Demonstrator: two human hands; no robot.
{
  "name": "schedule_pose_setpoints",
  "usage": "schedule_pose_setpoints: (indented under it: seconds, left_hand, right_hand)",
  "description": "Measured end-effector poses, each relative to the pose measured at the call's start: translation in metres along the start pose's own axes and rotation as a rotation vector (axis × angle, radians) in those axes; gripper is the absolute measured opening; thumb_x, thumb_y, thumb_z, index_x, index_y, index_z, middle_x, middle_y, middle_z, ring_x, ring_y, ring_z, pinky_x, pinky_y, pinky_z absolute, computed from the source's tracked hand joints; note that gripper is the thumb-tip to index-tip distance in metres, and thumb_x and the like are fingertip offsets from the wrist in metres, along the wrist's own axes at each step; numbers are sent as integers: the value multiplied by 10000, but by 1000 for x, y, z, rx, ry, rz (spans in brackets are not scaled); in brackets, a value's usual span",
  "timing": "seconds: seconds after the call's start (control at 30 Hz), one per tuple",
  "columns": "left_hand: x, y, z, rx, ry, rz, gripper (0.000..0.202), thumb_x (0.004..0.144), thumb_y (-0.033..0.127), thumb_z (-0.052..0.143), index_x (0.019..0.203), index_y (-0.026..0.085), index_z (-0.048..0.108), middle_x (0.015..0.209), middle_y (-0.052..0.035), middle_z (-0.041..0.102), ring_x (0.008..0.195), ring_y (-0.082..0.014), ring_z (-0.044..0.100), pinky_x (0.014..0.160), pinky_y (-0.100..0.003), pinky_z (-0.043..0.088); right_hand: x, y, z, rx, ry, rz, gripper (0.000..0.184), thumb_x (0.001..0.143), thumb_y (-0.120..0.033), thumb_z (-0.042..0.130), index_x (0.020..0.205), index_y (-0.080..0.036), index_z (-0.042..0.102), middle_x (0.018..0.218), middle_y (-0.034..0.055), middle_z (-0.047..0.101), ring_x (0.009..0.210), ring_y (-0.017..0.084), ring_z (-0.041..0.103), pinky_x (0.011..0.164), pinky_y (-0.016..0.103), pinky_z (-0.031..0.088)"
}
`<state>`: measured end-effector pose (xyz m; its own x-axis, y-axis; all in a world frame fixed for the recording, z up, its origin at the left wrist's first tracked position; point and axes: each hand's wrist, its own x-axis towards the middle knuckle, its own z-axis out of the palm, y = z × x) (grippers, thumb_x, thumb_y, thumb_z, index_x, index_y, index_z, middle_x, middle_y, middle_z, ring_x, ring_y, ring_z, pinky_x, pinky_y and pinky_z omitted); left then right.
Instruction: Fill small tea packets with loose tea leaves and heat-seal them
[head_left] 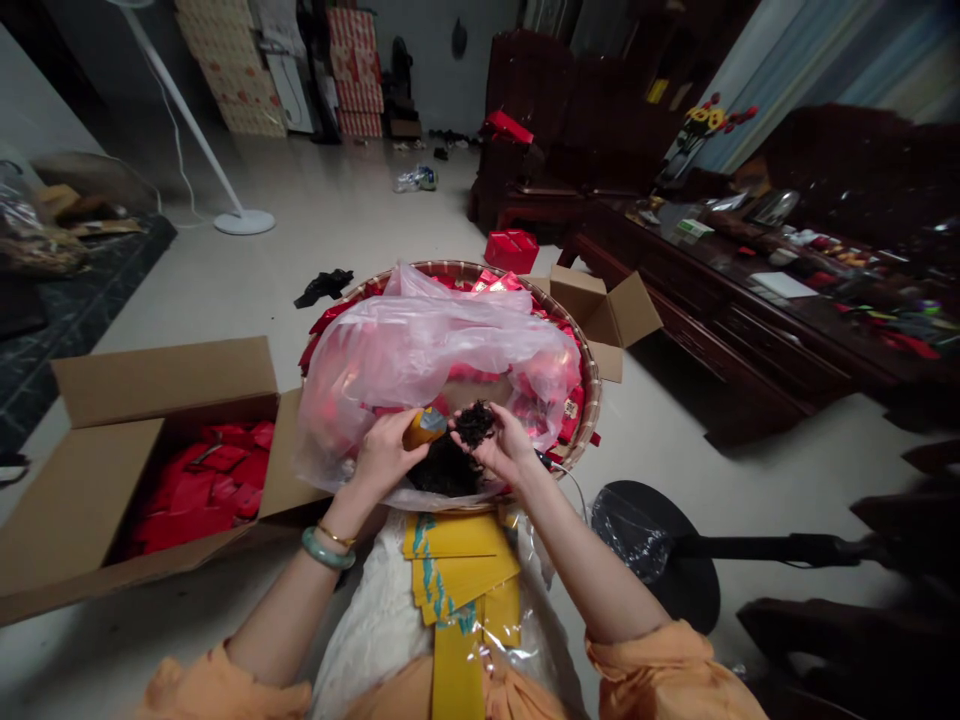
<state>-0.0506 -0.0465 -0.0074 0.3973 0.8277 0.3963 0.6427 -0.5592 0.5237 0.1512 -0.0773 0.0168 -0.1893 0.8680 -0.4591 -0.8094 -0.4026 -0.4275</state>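
L hand [386,455] grasps a small gold foil packet [425,428], its opening hard to make out; R hand [495,445] pinches dark crumbly loose tea [474,423] just beside it. More tea lies in a clear plastic bag [435,350] on a round woven bamboo tray [592,400]. Brown cardboard box [150,400] of red packets [195,480] sits to L.

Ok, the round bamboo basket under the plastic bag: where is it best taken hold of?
Probably by its woven rim on the right side, coming from outside and above: the rim shows bare and raised there, whereas the clear plastic bag drapes over the near edge.
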Motion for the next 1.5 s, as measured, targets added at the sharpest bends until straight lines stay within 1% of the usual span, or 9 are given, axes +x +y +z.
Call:
schedule_pose_setpoints:
  seconds: [0.23,0.43,0.57,0.73,0.9,1.0,1.1,1.3,1.5]
  left_hand:
    - [6,12,6,56,-34,11,489,684,182,684,1159,154,568,1104,-98,660,976,-265,584,879,-392,476]
    - [6,16,5,101,-37,24,487,692,178,683,1163,158,563,1116,-91,657,993,-262,574,876,-387,476]
    - [4,17,6,114,-53,35,485,699,180,679,1169,161,559,1107,-81,659,985,-258,570,870,-381,478]
    - [3,18,10,128,-71,37,498,699,189,685,1179,152,556,1116,-81,656,994,-264,566,873,-382,477]
    - [2,16,13,86,-64,36,487,711,199,681,1180,154,558,1104,-87,662,1000,-260,581,886,-380,478]
    - [1,15,14,62,-54,21,482,714,195,677,1178,145,560,1112,-100,662,1002,-259,596,889,-384,484]
    - [1,15,14,58,-54,28,518,716,193,670,1213,140,537,1151,-110,647,1032,-261,591,908,-394,479]
    - [0,15,12,71,-48,13,583,702,194,683,1254,137,504,1176,-115,630,1043,-269,579,916,-403,475]
    - [-1,16,12,70,-57,9,565,702,199,681,1239,136,519,1168,-114,636,1040,-267,577,915,-406,477]
  right_hand:
    - [-1,-10,28,-182,22,-226,207,873,-332,467,815,-179,593,744,7,668,697,147,613,714,304,504]
    - [-5,-8,33,-599,39,-200,369,800,-479,556,877,-135,665,826,44,692,814,168,608,846,308,436]
    - [-11,-8,38,-686,54,-167,422,796,-520,548,977,-157,668,1019,64,686,1002,210,589,943,340,401]
    - [-15,-3,44,-802,12,-200,559,808,-564,515,1255,-229,545,1326,38,539,1234,235,465,1047,388,332]
    - [-10,0,43,-924,-75,-289,720,786,-605,527,1389,-234,396,1494,20,311,1387,188,259,1156,368,148]
    - [-6,1,40,-916,-107,-286,781,788,-614,517,1423,-199,330,1522,33,229,1409,170,199,1167,353,107]
    - [-5,3,40,-856,-118,-305,766,807,-600,498,1441,-228,284,1523,15,227,1410,170,192,1163,378,130]
    - [-15,6,44,-852,-67,-303,750,797,-607,512,1427,-248,320,1506,15,283,1399,196,229,1154,406,151]
    - [-20,3,45,-897,-116,-299,738,785,-597,542,1415,-269,342,1507,7,283,1403,189,217,1161,388,115]
